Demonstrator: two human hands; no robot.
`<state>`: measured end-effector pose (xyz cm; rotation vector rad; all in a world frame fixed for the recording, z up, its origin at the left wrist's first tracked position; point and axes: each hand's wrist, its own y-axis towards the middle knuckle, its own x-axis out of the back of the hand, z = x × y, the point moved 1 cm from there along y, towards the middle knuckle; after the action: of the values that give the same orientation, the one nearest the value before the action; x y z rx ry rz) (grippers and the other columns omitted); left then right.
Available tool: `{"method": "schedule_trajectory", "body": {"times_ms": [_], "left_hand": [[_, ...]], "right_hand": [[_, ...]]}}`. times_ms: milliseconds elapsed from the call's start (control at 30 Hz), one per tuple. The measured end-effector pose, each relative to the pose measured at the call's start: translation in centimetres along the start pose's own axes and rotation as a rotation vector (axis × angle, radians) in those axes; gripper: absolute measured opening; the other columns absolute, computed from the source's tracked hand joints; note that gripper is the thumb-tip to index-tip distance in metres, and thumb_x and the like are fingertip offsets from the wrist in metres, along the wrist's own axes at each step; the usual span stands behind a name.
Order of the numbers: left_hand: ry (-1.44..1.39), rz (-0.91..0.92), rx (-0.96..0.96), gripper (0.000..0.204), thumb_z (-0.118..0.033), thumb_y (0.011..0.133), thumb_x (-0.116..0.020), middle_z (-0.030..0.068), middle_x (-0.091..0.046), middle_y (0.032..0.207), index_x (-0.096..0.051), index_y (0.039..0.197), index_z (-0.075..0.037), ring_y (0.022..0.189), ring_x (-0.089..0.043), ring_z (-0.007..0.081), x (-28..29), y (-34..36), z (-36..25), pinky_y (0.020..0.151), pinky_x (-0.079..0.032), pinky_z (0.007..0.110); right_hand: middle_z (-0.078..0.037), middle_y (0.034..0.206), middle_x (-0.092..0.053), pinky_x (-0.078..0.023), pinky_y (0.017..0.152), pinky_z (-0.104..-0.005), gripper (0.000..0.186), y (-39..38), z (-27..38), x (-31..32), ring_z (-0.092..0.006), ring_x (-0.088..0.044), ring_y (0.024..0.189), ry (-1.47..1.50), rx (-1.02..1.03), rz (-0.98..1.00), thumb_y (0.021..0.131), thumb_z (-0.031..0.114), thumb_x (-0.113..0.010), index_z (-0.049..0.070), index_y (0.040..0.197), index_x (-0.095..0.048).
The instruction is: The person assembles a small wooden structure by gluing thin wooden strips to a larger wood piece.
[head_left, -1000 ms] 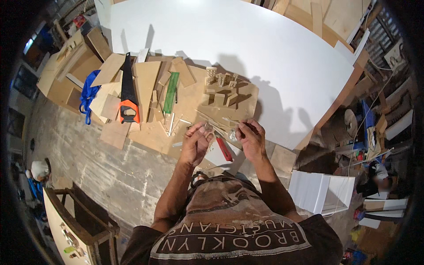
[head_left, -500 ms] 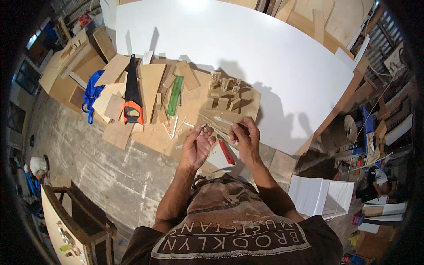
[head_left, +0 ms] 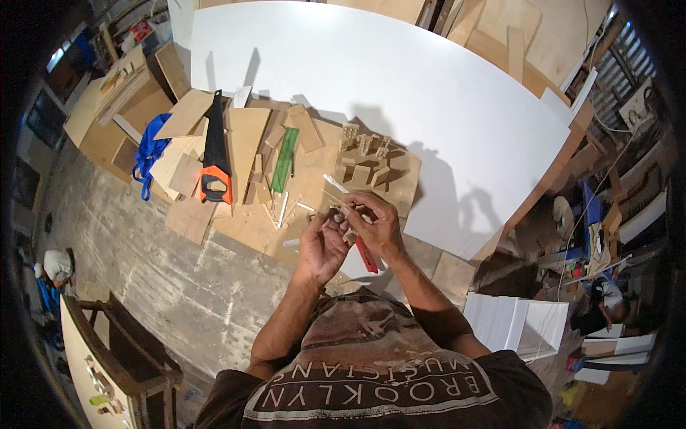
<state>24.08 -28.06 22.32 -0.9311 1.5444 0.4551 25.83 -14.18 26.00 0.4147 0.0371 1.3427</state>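
Observation:
My left hand [head_left: 325,247] is palm up, its curled fingers pinching something small that I cannot make out. My right hand [head_left: 375,223] meets it at the fingertips, with thumb and fingers closed. A thin white strip [head_left: 335,183] sticks out past the right hand's fingers and appears gripped there. Below the hands lies a red-handled tool [head_left: 366,256], like a utility knife, partly hidden by the right hand. On the board [head_left: 246,232] beyond are a green strip [head_left: 284,161] and several small wooden blocks [head_left: 361,174].
A handsaw [head_left: 216,154] with an orange and black handle lies on wood offcuts at the left, near a blue cloth [head_left: 150,154]. A large white panel [head_left: 400,79] spans the back. A white box [head_left: 511,325] stands right; a wooden frame [head_left: 128,350] stands lower left.
My right hand has moved left and its fingertips have come together with my left hand's. The white strip has shifted left with it. The left hand has hardly moved.

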Motion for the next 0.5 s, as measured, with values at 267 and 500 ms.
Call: {"method": "schedule_trajectory", "body": {"times_ms": [267,500], "left_hand": [[0.024,-0.087,-0.034,0.023,-0.028,0.099,-0.053,0.0038,-0.068,0.098,-0.062,0.103,-0.007,0.084,-0.062,0.0152,-0.6,-0.2,0.2,0.075,-0.049,0.031],[0.099,-0.144,-0.047,0.02,-0.025,0.1,-0.052,0.0021,-0.067,0.085,-0.062,0.1,-0.009,0.072,-0.061,0.0122,-0.4,0.2,-0.1,0.067,-0.048,0.026]], "right_hand": [[-0.007,0.098,-0.07,-0.054,0.069,-0.0259,0.023,0.4,0.0,-0.3,-0.0128,-0.065,0.079,-0.043,-0.017,0.039,0.084,0.0,-0.071,0.002,0.107,-0.069],[-0.005,0.09,-0.071,-0.053,0.069,-0.0245,0.017,0.3,-0.6,-0.4,-0.0086,-0.064,0.077,0.061,-0.102,0.001,0.086,0.004,-0.071,0.001,0.103,-0.07]]}}
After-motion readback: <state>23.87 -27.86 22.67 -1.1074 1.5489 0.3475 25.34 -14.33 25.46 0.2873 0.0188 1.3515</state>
